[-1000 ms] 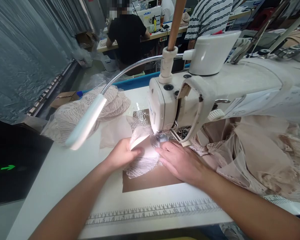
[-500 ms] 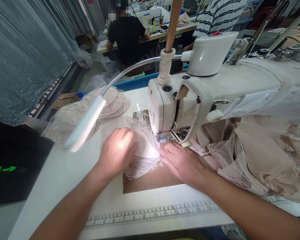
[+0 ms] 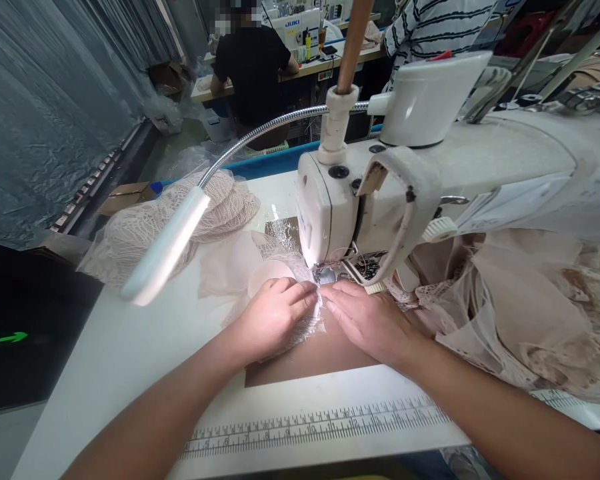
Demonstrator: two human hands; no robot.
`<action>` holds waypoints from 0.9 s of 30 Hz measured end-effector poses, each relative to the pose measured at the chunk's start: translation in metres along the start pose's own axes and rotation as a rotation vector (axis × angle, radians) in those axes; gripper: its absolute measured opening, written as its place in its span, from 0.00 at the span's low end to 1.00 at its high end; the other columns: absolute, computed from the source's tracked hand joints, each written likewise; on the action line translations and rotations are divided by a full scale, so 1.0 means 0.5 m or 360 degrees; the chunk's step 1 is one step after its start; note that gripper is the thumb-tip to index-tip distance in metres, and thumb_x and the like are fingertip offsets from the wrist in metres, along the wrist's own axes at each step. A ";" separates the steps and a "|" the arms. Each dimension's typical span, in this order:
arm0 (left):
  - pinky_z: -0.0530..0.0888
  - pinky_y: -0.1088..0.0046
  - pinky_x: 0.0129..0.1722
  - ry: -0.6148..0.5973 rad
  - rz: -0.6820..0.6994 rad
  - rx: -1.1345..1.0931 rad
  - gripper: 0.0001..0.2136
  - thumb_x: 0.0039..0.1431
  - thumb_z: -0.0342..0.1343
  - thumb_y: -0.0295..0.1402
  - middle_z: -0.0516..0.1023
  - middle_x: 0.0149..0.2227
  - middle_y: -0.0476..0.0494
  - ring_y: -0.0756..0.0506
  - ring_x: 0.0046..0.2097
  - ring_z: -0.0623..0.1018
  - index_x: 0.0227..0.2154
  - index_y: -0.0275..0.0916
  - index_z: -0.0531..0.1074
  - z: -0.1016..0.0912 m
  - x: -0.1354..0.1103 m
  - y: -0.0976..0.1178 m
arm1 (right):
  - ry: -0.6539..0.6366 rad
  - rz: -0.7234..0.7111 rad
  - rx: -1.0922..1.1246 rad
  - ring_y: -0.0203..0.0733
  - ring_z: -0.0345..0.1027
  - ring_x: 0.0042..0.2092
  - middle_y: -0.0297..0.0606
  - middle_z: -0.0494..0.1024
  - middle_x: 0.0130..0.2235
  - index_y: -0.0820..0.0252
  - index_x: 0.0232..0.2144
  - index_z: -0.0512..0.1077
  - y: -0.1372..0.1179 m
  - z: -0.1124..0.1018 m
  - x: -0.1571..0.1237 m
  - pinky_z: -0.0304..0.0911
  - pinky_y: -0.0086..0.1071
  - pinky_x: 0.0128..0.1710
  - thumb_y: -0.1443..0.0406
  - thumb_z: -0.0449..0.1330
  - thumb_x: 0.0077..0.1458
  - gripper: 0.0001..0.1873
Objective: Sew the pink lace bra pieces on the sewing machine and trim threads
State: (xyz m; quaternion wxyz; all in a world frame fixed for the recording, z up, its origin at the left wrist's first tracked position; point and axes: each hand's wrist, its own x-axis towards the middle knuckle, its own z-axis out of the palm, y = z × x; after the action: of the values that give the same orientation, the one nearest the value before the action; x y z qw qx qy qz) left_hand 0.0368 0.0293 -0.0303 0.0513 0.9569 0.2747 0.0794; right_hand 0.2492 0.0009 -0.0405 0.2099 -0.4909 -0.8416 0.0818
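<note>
My left hand point(image 3: 273, 317) lies on a pale lace and foam cup piece point(image 3: 260, 277), fingers pressed down on its lace edge just left of the presser foot point(image 3: 325, 273) of a white sewing machine point(image 3: 380, 193). Fingers flat and together, my right hand point(image 3: 367, 320) rests on the fabric directly in front of the foot, its fingertips almost touching those of the left. Both hands hold the piece flat on the brown plate point(image 3: 305, 357).
A gooseneck lamp point(image 3: 165, 247) hangs over the table's left. Lace pieces point(image 3: 145, 230) are piled behind it. Beige fabric point(image 3: 525, 307) is heaped under the machine arm at right. A ruler strip point(image 3: 320, 423) runs along the front edge. Two people sit at tables behind.
My left hand moved right, from holding up the cup's edge to pressing the lace flat beside the foot. My right hand barely shifted.
</note>
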 end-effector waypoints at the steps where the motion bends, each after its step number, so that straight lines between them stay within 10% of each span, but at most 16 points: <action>1: 0.69 0.61 0.44 0.0009 0.0002 0.0001 0.19 0.62 0.47 0.27 0.68 0.57 0.38 0.41 0.46 0.68 0.56 0.35 0.64 0.001 0.001 0.000 | -0.0019 0.0002 -0.0019 0.37 0.67 0.32 0.39 0.76 0.34 0.59 0.40 0.74 -0.001 0.001 0.001 0.57 0.28 0.30 0.69 0.48 0.59 0.16; 27: 0.68 0.60 0.46 0.0003 -0.0082 -0.0020 0.20 0.61 0.47 0.27 0.67 0.58 0.38 0.40 0.49 0.68 0.57 0.34 0.64 0.001 0.014 -0.018 | -0.0082 -0.0067 -0.0121 0.37 0.66 0.33 0.40 0.75 0.33 0.62 0.42 0.75 0.001 0.002 -0.004 0.58 0.28 0.29 0.72 0.47 0.60 0.17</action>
State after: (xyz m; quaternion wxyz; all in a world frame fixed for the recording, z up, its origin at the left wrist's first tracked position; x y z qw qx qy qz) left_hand 0.0382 0.0406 -0.0314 0.0591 0.9490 0.2988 0.0807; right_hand 0.2499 -0.0003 -0.0420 0.1712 -0.4783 -0.8594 0.0579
